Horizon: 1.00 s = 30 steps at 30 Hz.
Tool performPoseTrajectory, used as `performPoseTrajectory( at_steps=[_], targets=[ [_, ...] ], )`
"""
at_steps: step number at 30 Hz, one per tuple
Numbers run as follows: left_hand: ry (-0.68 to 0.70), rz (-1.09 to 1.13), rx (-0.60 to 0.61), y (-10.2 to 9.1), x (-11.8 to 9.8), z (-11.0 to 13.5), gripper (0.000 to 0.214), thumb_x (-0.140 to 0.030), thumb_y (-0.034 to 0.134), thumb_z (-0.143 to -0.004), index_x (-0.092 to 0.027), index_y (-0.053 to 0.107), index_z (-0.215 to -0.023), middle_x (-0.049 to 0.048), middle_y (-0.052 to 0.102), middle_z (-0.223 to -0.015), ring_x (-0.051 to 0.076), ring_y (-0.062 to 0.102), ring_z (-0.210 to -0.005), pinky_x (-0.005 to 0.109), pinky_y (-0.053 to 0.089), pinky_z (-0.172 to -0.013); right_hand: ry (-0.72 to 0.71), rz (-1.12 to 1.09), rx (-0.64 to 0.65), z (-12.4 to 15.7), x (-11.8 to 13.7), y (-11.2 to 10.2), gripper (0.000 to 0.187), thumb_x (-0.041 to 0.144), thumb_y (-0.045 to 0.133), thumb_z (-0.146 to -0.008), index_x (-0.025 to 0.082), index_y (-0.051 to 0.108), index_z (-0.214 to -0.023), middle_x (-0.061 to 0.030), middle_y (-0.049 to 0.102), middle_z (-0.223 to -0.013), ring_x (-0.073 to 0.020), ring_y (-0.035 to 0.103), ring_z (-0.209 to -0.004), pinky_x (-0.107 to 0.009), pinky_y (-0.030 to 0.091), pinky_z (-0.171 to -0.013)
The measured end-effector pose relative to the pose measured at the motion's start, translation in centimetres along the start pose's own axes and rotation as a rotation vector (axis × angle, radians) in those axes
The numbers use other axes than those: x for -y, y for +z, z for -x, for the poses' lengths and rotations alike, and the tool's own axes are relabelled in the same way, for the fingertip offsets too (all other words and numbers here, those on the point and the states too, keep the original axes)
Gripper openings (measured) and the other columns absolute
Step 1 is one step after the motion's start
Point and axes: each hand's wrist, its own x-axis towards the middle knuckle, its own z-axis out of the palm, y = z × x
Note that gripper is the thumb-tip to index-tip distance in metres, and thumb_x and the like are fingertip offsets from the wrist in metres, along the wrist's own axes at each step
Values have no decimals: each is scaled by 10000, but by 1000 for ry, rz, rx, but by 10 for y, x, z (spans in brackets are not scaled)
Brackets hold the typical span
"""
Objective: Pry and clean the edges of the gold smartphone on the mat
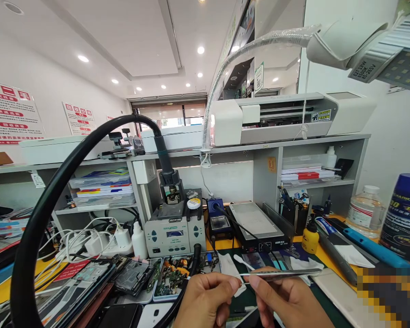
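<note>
Low in the head view, my left hand (pixel 210 298) is closed in a pinch, its thumb and index fingertips at the left end of a thin flat panel (pixel 294 273). My right hand (pixel 287 298) grips the same panel between thumb and fingers. The panel is seen almost edge-on, dark above with a silvery edge, so its kind does not show. Just behind the fingertips is a white stick with a rounded tip (pixel 239 259), like a cotton swab; whether a hand holds it I cannot tell. A white wipe (pixel 228 266) lies behind my left hand.
A soldering station (pixel 176 234) stands behind a tray of circuit boards (pixel 171 278). A thick black hose (pixel 30 218) arches across the left side. Phone parts (pixel 133 275) pile up at left. Bottles (pixel 310 239) and a blue tool (pixel 376 248) lie at right. A lamp (pixel 389 59) hangs overhead.
</note>
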Motion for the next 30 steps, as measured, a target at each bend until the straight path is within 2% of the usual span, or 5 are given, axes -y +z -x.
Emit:
performPoseTrajectory(
  at_steps=[5,10,14,22,30],
  targets=[
    [149,-90,-52,3,8,1,569,-673,865,-571,-148,688,-697,-110,329,-392,40,195,-389,234,84,-441,24,6,13,0,-1,0,630,792,625,-773,187,585,-603,13,560,-518,-136,536,-495,-230,450,-520],
    [319,-137,-96,5,11,1,630,-734,837,-560,-134,661,-629,-62,401,-536,77,286,-547,249,178,-549,16,-18,29,-1,0,0,634,795,637,-759,185,582,-600,12,559,-534,-139,544,-505,-235,458,-526],
    [312,-125,-101,4,12,0,613,-722,839,-567,-135,674,-635,-59,396,-540,87,283,-557,257,170,-560,34,-32,25,-1,-1,1,631,788,659,-747,179,584,-603,11,563,-533,-139,549,-498,-234,454,-515],
    [254,-103,-97,4,10,0,424,-522,863,-631,-137,685,-643,-88,319,-485,66,213,-488,245,102,-504,41,-43,15,3,3,2,566,707,709,-765,183,585,-594,19,556,-519,-137,542,-491,-231,446,-514],
    [198,-183,-102,1,10,1,421,-555,805,-694,-153,679,-682,-101,297,-410,60,202,-423,238,101,-475,36,-54,6,4,7,2,576,721,716,-748,187,574,-587,22,554,-527,-134,546,-491,-221,454,-506]
  ],
)
